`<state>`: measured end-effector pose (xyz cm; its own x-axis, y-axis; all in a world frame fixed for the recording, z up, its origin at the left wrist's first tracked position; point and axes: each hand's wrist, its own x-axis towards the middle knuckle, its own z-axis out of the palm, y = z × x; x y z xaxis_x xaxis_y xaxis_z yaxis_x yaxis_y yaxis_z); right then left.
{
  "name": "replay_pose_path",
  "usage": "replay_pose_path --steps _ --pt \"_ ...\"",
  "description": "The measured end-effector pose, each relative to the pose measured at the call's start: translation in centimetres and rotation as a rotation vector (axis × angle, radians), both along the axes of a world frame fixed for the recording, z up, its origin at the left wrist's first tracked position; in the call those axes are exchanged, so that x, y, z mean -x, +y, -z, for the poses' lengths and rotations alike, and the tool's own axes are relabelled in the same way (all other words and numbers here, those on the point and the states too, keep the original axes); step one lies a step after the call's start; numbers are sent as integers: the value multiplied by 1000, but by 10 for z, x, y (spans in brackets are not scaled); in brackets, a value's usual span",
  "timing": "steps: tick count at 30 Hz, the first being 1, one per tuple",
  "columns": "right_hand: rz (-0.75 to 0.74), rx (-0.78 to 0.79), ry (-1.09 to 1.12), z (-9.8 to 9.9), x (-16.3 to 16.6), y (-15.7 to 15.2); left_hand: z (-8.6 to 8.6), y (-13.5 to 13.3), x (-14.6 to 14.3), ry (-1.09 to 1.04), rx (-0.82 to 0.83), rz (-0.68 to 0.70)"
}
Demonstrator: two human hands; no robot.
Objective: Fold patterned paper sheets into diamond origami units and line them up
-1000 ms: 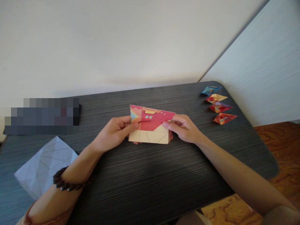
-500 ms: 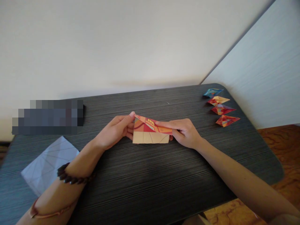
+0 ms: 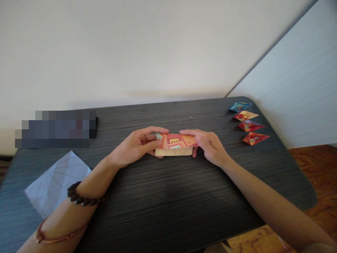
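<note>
A folded sheet of paper (image 3: 175, 141), red and orange with yellow lettering, is held above the middle of the dark table. A cream strip with thin crease lines shows along its near edge. My left hand (image 3: 140, 144) pinches the left end, with thumb in front and forefinger along the top edge. At the other end my right hand (image 3: 210, 144) grips the paper, its forefinger also lying along the top. Some fingers of both hands are hidden behind or below the sheet.
Several folded paper pieces, a red one (image 3: 255, 138) nearest, stand in a row at the table's right. White creased paper (image 3: 58, 182) lies at the left, partly under my left forearm. A dark, blurred-out object (image 3: 56, 130) sits at the back left.
The red top flap, slanted before, now lies level across the paper and covers more of the cream strip. My left fingers have moved from the upper left corner onto the flap's left end.
</note>
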<state>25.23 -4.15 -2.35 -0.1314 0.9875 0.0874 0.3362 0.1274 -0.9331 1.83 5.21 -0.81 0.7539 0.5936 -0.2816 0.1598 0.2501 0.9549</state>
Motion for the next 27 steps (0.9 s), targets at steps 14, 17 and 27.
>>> replay_pose_path --steps 14,17,27 --pt "137 74 79 8 9 0 1 -8 -8 70 -88 -65" --pt "133 64 76 9 9 0 0 -8 -8 84 -112 -67" --pt "138 30 -72 2 12 -1 7 -9 -6 -24 -134 -133"
